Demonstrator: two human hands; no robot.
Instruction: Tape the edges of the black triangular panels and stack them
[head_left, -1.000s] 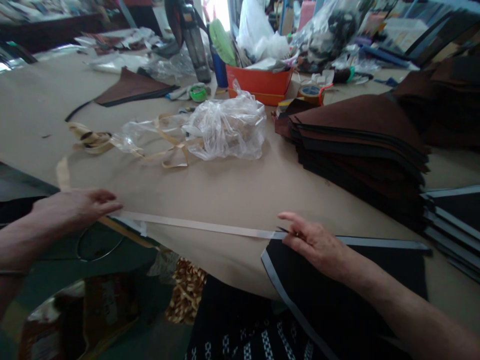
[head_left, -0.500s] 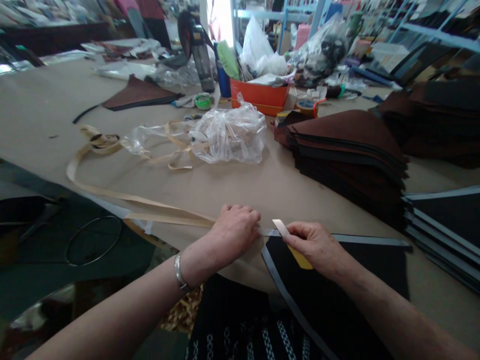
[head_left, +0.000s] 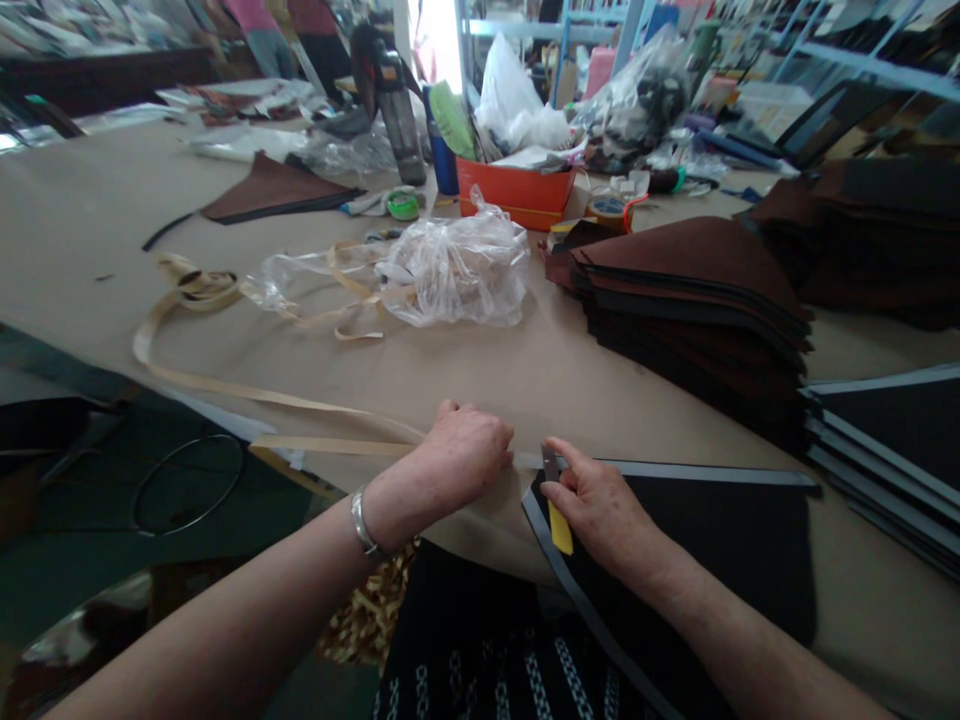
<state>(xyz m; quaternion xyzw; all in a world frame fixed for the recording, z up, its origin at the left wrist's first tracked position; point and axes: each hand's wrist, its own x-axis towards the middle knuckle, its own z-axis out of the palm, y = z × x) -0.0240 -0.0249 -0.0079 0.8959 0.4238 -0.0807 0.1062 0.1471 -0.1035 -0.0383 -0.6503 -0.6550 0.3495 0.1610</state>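
My left hand [head_left: 466, 447] is closed on a narrow tape strip [head_left: 315, 402] at the near table edge; its beige length trails off to the left. From my fingers the strip runs pale to the corner of a black panel [head_left: 720, 540], whose top and left edges carry grey tape [head_left: 705, 472]. A flat-bladed knife [head_left: 559, 525] with a yellow handle is gripped in my right hand [head_left: 596, 500]. Its blade lies across the strip at the panel's corner, with my index finger stretched along it. My fingers partly hide the blade.
A crumpled clear plastic bag [head_left: 457, 265] lies ahead on the table. Stacked brown and black panels [head_left: 690, 290] stand to the right, with grey-edged black panels [head_left: 892, 430] nearer. An orange box [head_left: 517, 195] and a dark bottle [head_left: 401, 120] are farther back. Two people are partly visible behind.
My right hand has moved left and turned the knife more upright, bringing its blade onto the strip at the panel's corner. My left hand has shifted slightly left, still on the strip.
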